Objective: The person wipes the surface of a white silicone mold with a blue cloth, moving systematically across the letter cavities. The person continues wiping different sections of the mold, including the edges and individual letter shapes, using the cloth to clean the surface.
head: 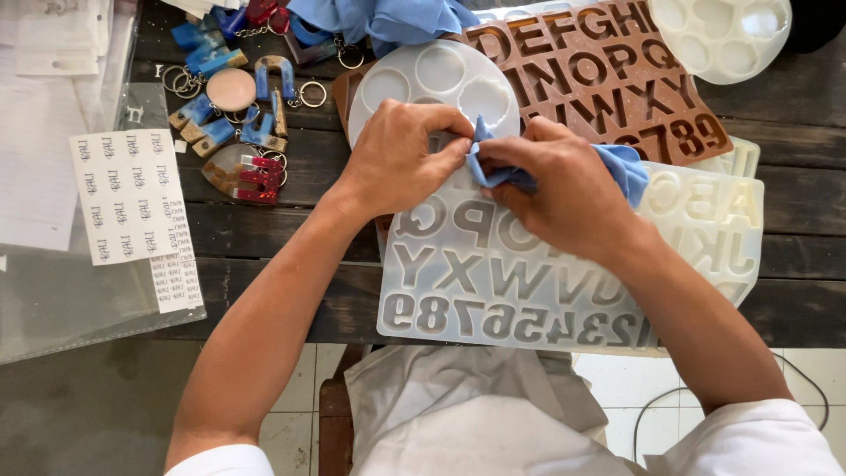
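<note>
Left hand (401,159), right hand (551,189): fingertips pinched together.

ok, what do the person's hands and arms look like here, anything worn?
Both hands are bare: the left hand and right hand show no gloves, rings or watch. The forearms are uncovered, with short white sleeves at the upper arms and no markings visible.

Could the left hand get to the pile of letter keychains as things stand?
Probably yes: the left hand is pinching the blue cloth with the right hand, but bare table separates it from the letter keychains.
</note>
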